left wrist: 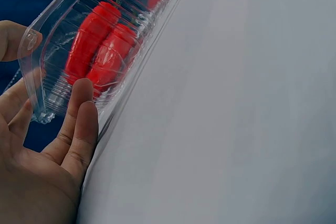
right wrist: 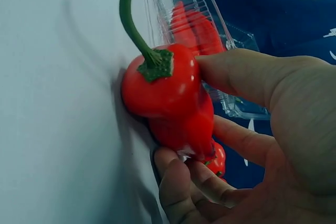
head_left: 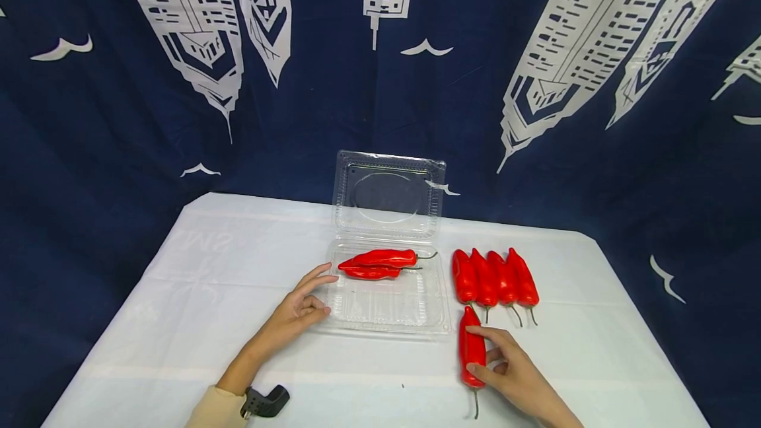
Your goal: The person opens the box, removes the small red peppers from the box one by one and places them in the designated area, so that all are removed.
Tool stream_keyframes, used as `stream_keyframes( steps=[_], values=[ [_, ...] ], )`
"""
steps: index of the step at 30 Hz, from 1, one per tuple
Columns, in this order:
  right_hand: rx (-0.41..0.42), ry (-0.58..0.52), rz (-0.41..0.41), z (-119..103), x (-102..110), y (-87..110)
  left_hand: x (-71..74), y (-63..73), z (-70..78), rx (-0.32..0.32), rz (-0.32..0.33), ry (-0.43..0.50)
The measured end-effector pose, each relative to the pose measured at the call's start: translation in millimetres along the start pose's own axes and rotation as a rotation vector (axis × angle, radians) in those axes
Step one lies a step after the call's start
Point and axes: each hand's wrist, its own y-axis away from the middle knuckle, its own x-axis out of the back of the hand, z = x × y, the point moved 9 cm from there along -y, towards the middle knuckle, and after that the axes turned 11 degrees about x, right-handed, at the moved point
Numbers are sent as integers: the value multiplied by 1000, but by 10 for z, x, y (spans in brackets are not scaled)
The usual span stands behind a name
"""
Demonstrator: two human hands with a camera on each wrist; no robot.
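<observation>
A clear plastic clamshell container [head_left: 380, 322] lies on the table with its lid [head_left: 389, 200] raised. Two red peppers [head_left: 383, 258] lie side by side at the back of its base. My left hand [head_left: 297, 312] touches the container's left edge, fingers spread and only slightly bent; in the left wrist view the thumb [left wrist: 21, 40] rests at the rim. In front of the container's right corner, my right hand [head_left: 508, 365] holds another red pepper [head_left: 472, 349] between thumb and fingers. The right wrist view shows its green stem [right wrist: 128, 14] toward the camera.
Several red peppers [head_left: 496, 279] lie in a row to the right of the container, stems toward me. The white-covered table [head_left: 208, 283] meets a dark blue curtain [head_left: 333, 104] printed with white buildings behind the lid.
</observation>
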Motion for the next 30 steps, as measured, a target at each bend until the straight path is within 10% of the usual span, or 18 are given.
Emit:
stream_keyframes(
  steps=[30],
  values=[
    [37, 19, 8, -69, 195, -5, -1, 4, -2, 3, -1, 0]
  ],
)
